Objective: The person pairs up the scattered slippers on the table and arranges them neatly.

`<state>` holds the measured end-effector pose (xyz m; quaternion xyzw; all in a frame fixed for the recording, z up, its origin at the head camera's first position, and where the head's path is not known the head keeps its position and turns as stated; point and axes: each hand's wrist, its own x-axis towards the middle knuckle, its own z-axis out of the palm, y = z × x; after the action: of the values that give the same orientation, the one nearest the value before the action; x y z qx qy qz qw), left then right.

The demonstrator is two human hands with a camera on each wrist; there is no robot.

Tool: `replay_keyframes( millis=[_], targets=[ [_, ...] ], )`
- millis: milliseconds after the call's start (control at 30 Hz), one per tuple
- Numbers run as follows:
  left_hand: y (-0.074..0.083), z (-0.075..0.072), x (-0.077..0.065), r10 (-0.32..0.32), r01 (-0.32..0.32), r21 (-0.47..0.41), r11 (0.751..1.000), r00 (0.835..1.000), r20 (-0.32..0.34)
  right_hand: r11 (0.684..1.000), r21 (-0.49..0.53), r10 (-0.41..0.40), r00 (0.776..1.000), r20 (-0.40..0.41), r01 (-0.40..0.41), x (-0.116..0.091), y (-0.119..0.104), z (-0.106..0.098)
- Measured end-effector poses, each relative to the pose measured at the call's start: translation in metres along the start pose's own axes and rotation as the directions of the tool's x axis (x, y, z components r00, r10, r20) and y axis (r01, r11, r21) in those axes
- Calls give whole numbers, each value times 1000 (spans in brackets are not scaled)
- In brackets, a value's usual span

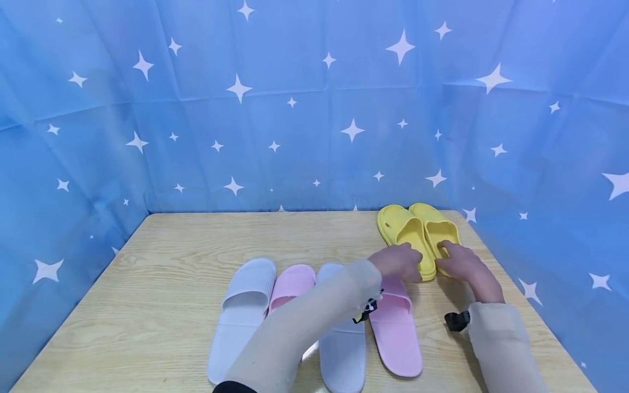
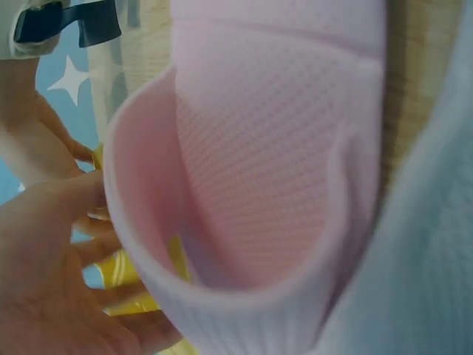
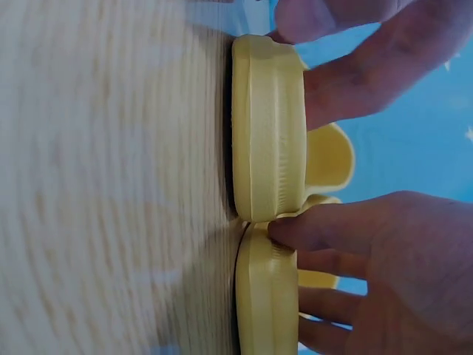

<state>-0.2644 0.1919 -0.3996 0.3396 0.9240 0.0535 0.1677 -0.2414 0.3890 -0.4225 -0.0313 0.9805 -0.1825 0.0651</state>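
Observation:
Two yellow slippers stand side by side at the table's back right, toes pointing away. My left hand [image 1: 400,263] curls over the heel of the left yellow slipper [image 1: 404,229]. My right hand [image 1: 458,260] holds the heel of the right yellow slipper [image 1: 439,225]. The right wrist view shows both heels touching on the wood: the right hand [image 3: 325,244] has its fingers over the lower yellow heel [image 3: 266,303], and the left hand's fingers [image 3: 362,81] lie on the upper yellow heel [image 3: 270,126]. In the left wrist view the left hand [image 2: 52,266] touches yellow [image 2: 118,270] behind a pink slipper [image 2: 259,185].
On the wooden table [image 1: 162,240] lie two white slippers [image 1: 243,311] [image 1: 341,344] and two pink slippers [image 1: 292,284] [image 1: 397,330], alternating in a loose row under my left forearm. Blue star-print cloth [image 1: 314,109] walls the table on three sides.

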Motion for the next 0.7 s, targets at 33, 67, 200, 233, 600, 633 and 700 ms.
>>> replay_keyframes(
  millis=[33, 67, 200, 233, 600, 633, 700],
  targets=[
    [-3, -1, 0, 20, -20, -15, 1000, 1000, -12, 1000, 0, -4, 1000, 1, 4, 0, -1, -1],
    [-7, -2, 0, 41, -42, -33, 999, 999, -32, 1000, -1, -6, 1000, 2, 6, 1, -1, -1],
    [-22, -7, -5, 121, -127, -48, 991, 985, -121, 1000, -10, -8, 1000, 6, 8, 2, -2, -4],
    [-25, -9, -8, 127, -134, -45, 990, 983, -133, 1000, -14, -9, 1000, 7, 9, 2, -2, -6],
    [-62, -36, -71, 228, -268, -123, 956, 937, -263, 993, -45, -108, 993, -53, 106, -9, -29, -30],
    [-66, -38, -79, 228, -273, -133, 953, 932, -281, 992, -42, -124, 991, -58, 122, -10, -35, -30],
    [-75, -39, -96, 211, -272, -162, 948, 924, -319, 986, -33, -168, 984, -66, 166, -15, -48, -30]
  ],
)
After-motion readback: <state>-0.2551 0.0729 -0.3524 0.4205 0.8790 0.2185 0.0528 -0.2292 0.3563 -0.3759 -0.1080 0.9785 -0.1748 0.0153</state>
